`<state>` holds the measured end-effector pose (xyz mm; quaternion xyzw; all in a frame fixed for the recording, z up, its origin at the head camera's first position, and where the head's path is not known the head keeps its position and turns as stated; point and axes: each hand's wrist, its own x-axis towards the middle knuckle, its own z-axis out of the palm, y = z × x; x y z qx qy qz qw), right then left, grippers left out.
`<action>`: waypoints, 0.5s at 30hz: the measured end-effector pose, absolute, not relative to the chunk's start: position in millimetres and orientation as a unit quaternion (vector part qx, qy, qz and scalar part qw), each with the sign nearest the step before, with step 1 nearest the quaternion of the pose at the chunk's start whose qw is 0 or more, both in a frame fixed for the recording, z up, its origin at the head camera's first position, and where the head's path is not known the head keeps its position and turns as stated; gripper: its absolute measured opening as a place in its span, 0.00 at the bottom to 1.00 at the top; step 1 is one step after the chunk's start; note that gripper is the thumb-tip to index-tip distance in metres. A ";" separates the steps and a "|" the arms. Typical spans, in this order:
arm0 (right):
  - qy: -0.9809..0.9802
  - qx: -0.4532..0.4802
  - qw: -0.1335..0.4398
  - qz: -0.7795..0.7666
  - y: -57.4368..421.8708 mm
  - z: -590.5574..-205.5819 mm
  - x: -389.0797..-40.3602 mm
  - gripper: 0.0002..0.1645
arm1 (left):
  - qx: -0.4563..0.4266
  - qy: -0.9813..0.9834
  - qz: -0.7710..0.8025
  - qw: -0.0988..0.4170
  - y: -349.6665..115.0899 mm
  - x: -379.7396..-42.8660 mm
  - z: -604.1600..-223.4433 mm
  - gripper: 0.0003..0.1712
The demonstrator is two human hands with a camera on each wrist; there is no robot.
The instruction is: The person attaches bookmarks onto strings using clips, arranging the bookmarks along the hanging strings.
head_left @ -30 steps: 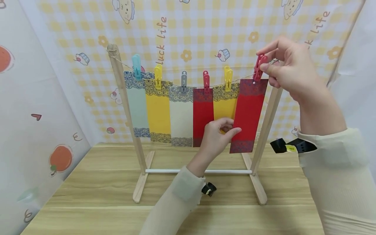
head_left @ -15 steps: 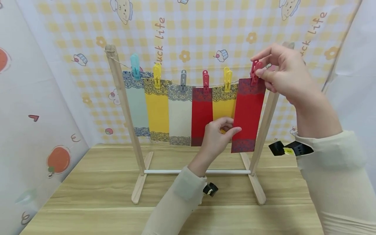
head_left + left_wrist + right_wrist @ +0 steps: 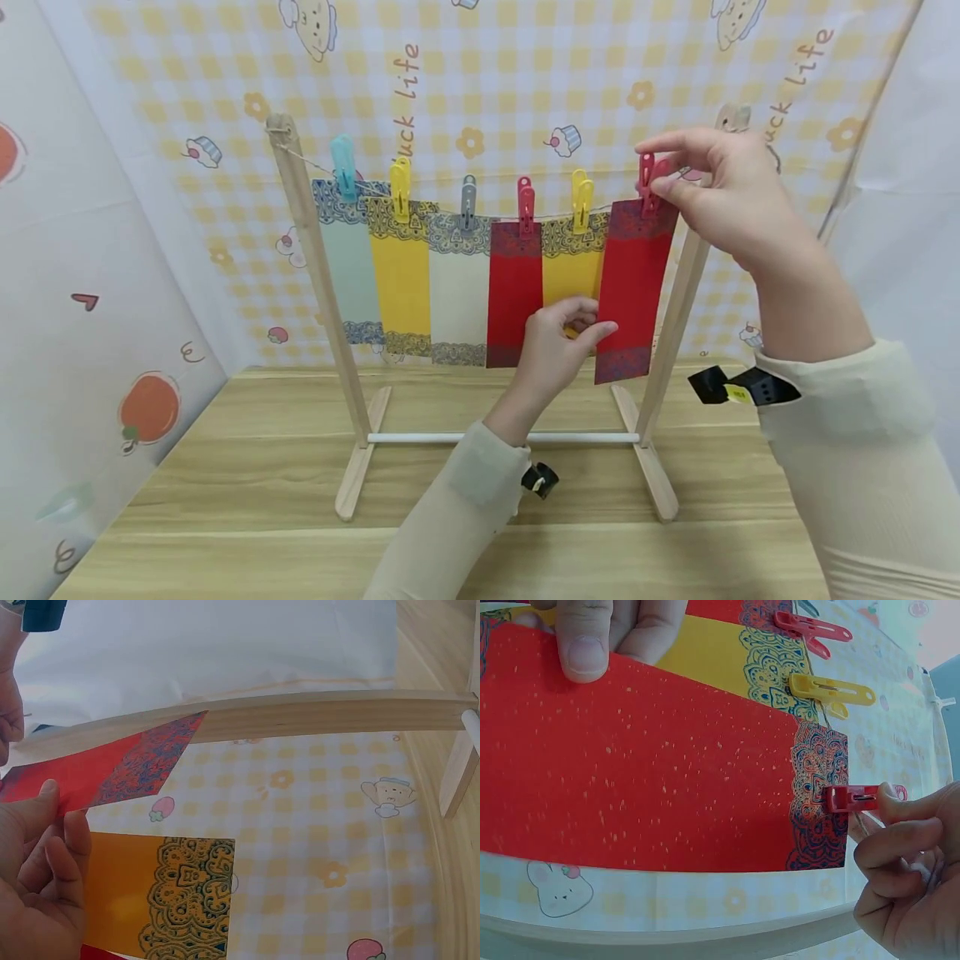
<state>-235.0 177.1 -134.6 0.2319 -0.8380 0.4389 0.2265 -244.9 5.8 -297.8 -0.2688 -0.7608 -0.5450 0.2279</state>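
Observation:
My left hand [image 3: 551, 346] pinches the left edge of a red card [image 3: 636, 287] with patterned bands at its ends, at the right end of the string. My right hand [image 3: 738, 196] pinches a red clothespin [image 3: 648, 187] between thumb and fingers at that card's top edge. In the right wrist view the clothespin [image 3: 855, 798] sits over the card's patterned band [image 3: 817, 799], with the string beside it. Just left of this card hangs a yellow card [image 3: 572, 271] under a yellow clothespin [image 3: 581, 202], partly hidden by my left hand.
Several more cards hang in a row: a red card [image 3: 515, 287], a cream card [image 3: 459, 292], a yellow card [image 3: 401, 279] and a pale green card [image 3: 348, 267], each clipped. The string runs between two wooden posts [image 3: 315, 250], joined low down by a white rod [image 3: 585, 437].
My right hand and the red clothespin have moved slightly left and down. The clothespin now sits lower over the red card's top. My left hand keeps its grip on the card.

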 end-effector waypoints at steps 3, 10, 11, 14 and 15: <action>-0.833 0.236 0.219 0.450 177.6 -134.9 -233.7 0.23 | -0.267 -0.760 -0.553 0.211 6.6 -246.5 -298.0 0.12; -0.806 0.232 0.221 0.498 178.7 -136.3 -233.5 0.24 | -0.271 -0.758 -0.562 0.189 6.1 -245.6 -297.9 0.10; -0.800 0.233 0.222 0.506 179.0 -136.7 -233.7 0.24 | -0.271 -0.760 -0.561 0.188 5.5 -245.1 -297.9 0.10; -0.785 0.240 0.230 0.523 179.3 -138.2 -232.7 0.24 | -0.265 -0.768 -0.553 0.185 3.8 -243.9 -299.0 0.09; -0.774 0.246 0.232 0.536 179.1 -138.7 -232.3 0.23 | -0.261 -0.773 -0.549 0.183 3.2 -243.3 -299.4 0.08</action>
